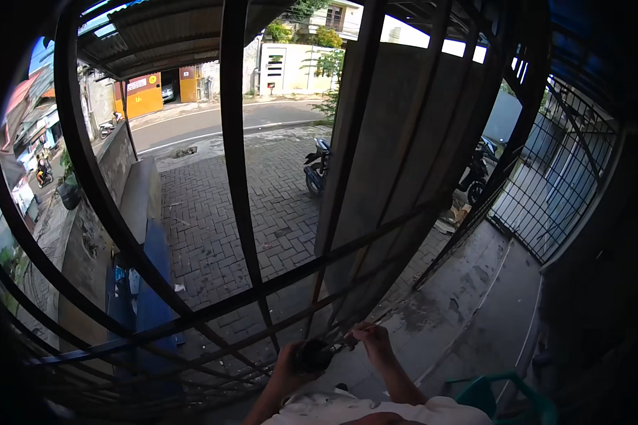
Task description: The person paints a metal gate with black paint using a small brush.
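Low in the head view, close to my body, my left hand [288, 363] is wrapped round a dark, rounded object [312, 356]. Shadow hides what kind of thing it is. Just to its right, my right hand [371, 338] is closed in a pinch, knuckles up. Between the two hands a short, thin piece [339, 348] runs from the dark object toward my right fingertips. Whether it is part of the object or a separate tool I cannot tell.
Dark metal bars [237, 142] rise right in front of me, with a large grey panel [397, 156] behind them. A green plastic chair [517, 389] stands at the lower right. A mesh gate [553, 177] closes the far right. Motorbikes [317, 166] are parked outside on paving.
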`<control>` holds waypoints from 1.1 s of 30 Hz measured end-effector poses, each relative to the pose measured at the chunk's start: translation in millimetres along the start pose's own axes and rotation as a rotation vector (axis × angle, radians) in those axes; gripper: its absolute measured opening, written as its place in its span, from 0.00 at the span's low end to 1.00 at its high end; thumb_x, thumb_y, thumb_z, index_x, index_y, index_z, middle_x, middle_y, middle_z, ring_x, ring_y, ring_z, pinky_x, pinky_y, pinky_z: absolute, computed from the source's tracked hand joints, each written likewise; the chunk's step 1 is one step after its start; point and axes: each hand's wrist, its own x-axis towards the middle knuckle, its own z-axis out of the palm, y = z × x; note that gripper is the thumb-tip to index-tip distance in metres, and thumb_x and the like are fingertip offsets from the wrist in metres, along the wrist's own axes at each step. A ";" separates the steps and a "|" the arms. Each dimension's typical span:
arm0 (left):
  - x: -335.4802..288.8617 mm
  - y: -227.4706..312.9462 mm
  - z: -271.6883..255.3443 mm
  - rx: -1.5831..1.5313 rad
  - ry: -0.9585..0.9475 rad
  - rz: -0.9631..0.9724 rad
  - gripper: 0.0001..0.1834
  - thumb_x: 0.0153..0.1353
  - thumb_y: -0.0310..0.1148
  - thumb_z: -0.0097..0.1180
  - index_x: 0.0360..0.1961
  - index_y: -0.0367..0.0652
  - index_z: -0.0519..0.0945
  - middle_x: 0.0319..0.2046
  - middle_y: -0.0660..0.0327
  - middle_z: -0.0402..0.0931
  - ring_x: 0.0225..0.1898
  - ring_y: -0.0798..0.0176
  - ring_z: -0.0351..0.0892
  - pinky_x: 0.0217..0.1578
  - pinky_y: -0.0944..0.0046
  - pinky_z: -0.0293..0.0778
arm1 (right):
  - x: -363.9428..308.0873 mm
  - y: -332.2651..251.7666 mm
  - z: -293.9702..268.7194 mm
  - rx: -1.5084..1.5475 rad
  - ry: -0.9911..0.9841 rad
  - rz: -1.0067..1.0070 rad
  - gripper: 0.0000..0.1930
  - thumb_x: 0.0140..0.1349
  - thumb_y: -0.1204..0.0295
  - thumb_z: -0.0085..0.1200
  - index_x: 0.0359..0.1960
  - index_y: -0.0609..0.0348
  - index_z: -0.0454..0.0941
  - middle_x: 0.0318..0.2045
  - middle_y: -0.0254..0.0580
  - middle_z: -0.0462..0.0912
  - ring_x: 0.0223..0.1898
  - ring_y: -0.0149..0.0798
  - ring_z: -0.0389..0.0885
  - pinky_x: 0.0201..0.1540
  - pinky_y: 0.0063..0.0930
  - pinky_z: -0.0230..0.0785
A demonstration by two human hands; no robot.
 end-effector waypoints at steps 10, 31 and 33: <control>-8.6 56.4 -6.5 0.019 0.085 -0.021 0.47 0.38 0.32 0.81 0.62 0.45 0.72 0.55 0.52 0.74 0.60 0.46 0.73 0.61 0.49 0.71 | -9.3 -6.1 -5.9 0.020 -0.101 -0.018 0.08 0.68 0.71 0.57 0.38 0.63 0.85 0.34 0.34 0.86 0.36 0.25 0.81 0.41 0.21 0.71; -43.3 87.4 -9.0 0.098 0.140 -0.056 0.48 0.38 0.25 0.79 0.65 0.43 0.70 0.59 0.54 0.72 0.64 0.53 0.71 0.65 0.56 0.67 | -23.3 -14.0 10.2 0.049 -0.145 -0.015 0.07 0.67 0.77 0.54 0.33 0.67 0.82 0.31 0.42 0.80 0.28 0.33 0.79 0.32 0.29 0.74; -41.4 91.5 -9.4 0.057 0.144 -0.016 0.47 0.39 0.25 0.78 0.65 0.44 0.70 0.61 0.54 0.71 0.64 0.50 0.70 0.67 0.54 0.65 | -19.4 -11.6 6.3 0.147 -0.157 -0.015 0.07 0.67 0.77 0.53 0.32 0.67 0.81 0.31 0.42 0.80 0.27 0.33 0.78 0.30 0.29 0.73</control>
